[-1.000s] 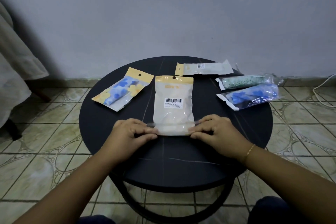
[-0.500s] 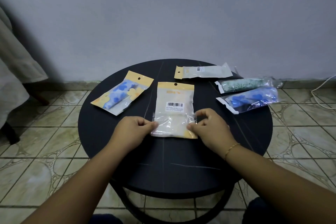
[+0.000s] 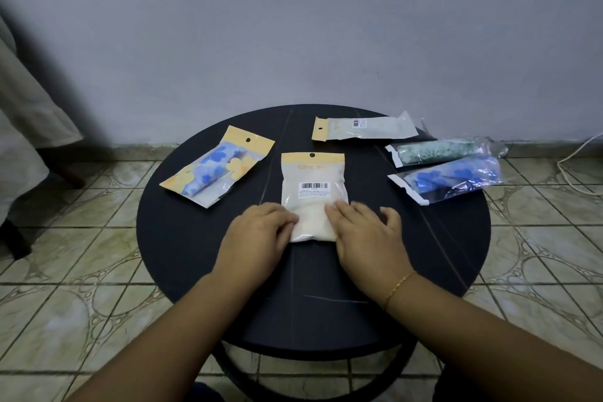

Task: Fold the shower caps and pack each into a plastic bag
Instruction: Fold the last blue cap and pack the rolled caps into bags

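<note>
A person's left hand and right hand now lie flat, fingers straight, pressing the near end of a white bag at six o'clock on the round table, the flap pinched open a moment ago now folded down. This bag looks sealed: pale, puffy, yellow-headed, barcode up, its cap packed inside.

Round dark table, tiled floor, perhaps pale cloth leftward.

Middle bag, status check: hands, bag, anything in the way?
Left hand and right hand flat, pressing middle bag's near end. Bag flat on table. Nothing in the way.
</note>
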